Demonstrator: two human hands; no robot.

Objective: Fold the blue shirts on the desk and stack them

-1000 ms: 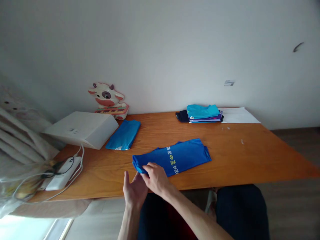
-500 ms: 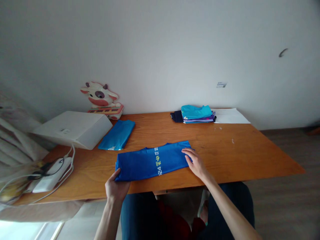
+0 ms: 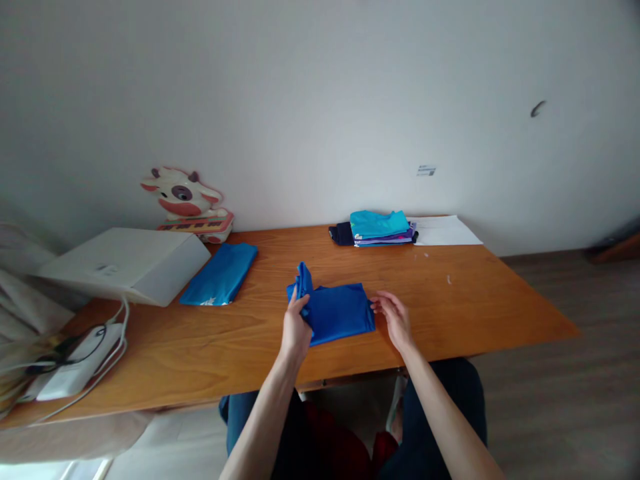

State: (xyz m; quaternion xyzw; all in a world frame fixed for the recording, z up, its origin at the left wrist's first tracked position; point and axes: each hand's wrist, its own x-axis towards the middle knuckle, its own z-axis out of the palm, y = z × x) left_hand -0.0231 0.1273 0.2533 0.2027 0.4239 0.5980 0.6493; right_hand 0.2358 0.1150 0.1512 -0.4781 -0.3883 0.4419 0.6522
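Note:
A royal-blue shirt [image 3: 337, 310] lies partly folded on the wooden table [image 3: 450, 300], near its front edge. My left hand [image 3: 296, 327] pinches the shirt's left end, which stands lifted and turned over toward the right. My right hand [image 3: 393, 317] rests at the shirt's right edge with its fingers spread, touching the cloth. The yellow print on the shirt is hidden inside the fold.
A folded blue garment [image 3: 220, 281] lies at the left, beside a white box [image 3: 123, 263]. A stack of folded clothes [image 3: 380, 227] and a white sheet [image 3: 443, 231] sit at the back. A cow toy [image 3: 185, 200] leans against the wall. A white charger with cables [image 3: 75, 363] lies far left.
My left hand has carried the shirt's left end up and over to the right, halving its length. My right hand stayed at the right edge. The view has shifted rightward.

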